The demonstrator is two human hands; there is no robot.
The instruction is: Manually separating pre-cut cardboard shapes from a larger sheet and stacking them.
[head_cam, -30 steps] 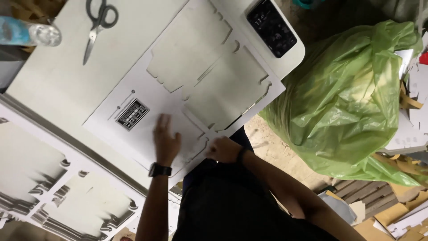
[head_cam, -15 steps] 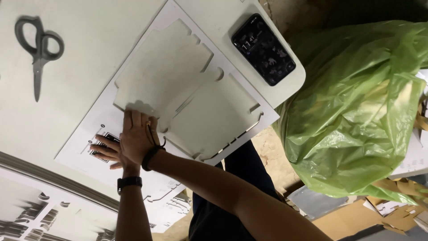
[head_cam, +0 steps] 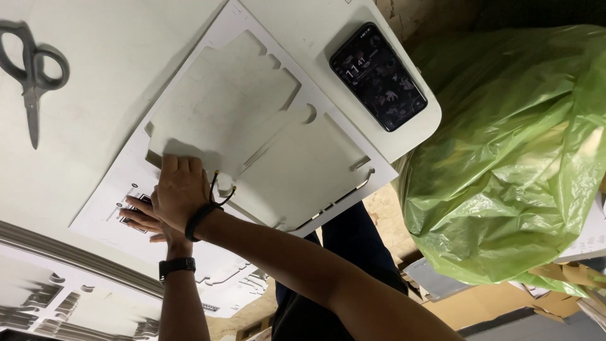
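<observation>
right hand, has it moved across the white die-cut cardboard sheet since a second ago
Yes. The right hand has crossed from the sheet's near edge to lie over the left hand, beside the black printed label on the white die-cut cardboard sheet.

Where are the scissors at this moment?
In the head view, the scissors lie at the upper left on the white table, apart from both hands and the die-cut sheet.

Left hand (head_cam: 142,218) mostly hidden under right hand (head_cam: 180,192); scissors (head_cam: 31,69) cut off at left edge.
</observation>
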